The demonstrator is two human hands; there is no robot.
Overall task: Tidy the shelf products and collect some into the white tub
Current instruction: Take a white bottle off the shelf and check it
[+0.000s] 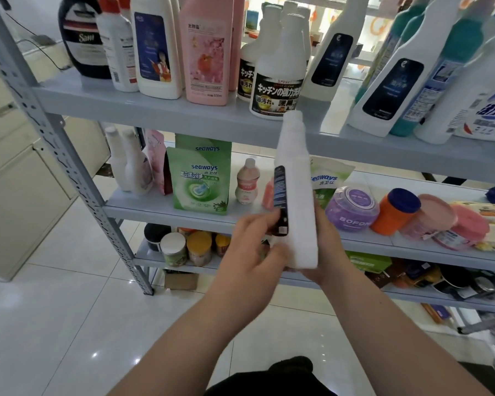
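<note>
A tall white bottle (296,192) with a dark label on its side stands upright in front of the shelf, held between both hands. My left hand (255,247) grips its lower left side, fingers over the label. My right hand (326,250) holds it from behind and below on the right. The bottle's cap reaches the edge of the upper shelf board (143,105). Similar white bottles with dark labels (389,81) lean on the upper shelf at the right. The white tub is not in view.
The upper shelf carries a pink bottle (207,50) and Japanese-labelled cleaners (279,78). The middle shelf holds green seaways pouches (199,180), a purple jar (352,208), an orange tub (395,211) and pink lids. Jars (173,248) stand on the lower shelf. A grey upright post (55,144) is at left.
</note>
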